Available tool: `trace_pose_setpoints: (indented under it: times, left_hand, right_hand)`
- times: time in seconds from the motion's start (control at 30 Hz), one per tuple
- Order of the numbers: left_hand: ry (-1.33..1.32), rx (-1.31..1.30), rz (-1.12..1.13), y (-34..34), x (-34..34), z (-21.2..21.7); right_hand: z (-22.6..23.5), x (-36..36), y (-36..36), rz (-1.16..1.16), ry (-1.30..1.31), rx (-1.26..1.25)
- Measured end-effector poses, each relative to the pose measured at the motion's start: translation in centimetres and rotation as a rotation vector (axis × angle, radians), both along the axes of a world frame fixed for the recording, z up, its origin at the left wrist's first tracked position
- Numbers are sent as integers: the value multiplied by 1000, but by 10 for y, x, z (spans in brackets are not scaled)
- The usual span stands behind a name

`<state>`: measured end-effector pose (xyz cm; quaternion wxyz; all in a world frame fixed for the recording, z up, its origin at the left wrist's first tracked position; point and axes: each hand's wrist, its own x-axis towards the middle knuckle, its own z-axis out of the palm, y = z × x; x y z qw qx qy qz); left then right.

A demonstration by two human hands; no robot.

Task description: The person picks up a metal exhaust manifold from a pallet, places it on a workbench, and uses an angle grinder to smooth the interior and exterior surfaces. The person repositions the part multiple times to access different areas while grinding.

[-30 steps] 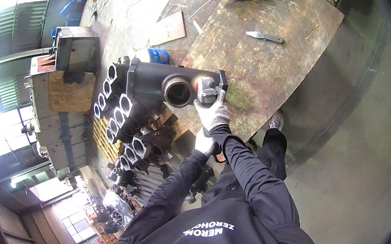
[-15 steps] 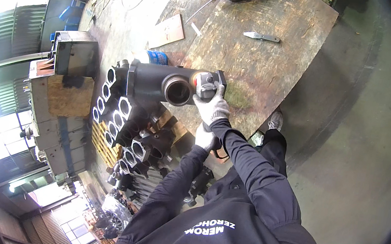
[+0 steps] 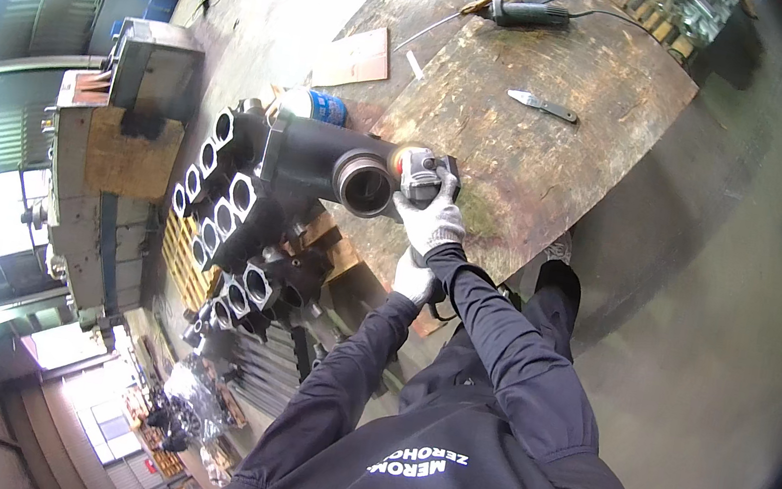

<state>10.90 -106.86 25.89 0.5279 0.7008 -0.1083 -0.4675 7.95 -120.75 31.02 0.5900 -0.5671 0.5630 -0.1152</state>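
Note:
A black metal pipe body (image 3: 308, 153) with a round, threaded side port (image 3: 365, 186) facing up lies across the left edge of the worn wooden tabletop. At its right end, my right hand (image 3: 434, 225), in a pale work glove, is closed around the grey head of an angle grinder (image 3: 418, 176). An orange-red patch shows at the grinder's left side, against the pipe; the disc itself is mostly hidden. Closer to my body, my gloved left hand (image 3: 414, 276) is closed on the rear of the grinder, which it largely covers. A dark cord loops beside that hand.
On the tabletop (image 3: 567, 149) lie a putty knife (image 3: 543, 106), another green power tool with a cord (image 3: 531, 15) and a cardboard sheet (image 3: 355, 59). A blue can (image 3: 316, 106) stands behind the pipe. Several black flanged pipes (image 3: 224, 210) are stacked on pallets at the left.
My view has shifted, so the table and tools appear lower and further right. Both hands keep hold of the grinder at the pipe's right end.

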Motion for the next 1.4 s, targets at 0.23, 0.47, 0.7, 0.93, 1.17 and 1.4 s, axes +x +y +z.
trace_pose_setpoints:
  times: [0.23,0.47,0.7,0.93,1.17,1.4]
  left_hand:
    - [46,-6,127,-6,-40,16]
    - [-52,136,138,-22,-33,11]
    - [-94,59,146,-18,-58,20]
    - [-80,72,155,-21,-48,9]
    - [16,-2,259,-35,-29,-7]
    - [-115,20,203,-31,-50,10]
  right_hand:
    - [2,-20,-6,47,-4,-96]
    - [1,-12,-37,224,9,115]
    - [8,-29,-24,98,-111,-57]
    - [12,-27,-36,163,-102,62]
    - [5,-6,-49,258,-10,43]
    - [14,-23,-39,165,-131,19]
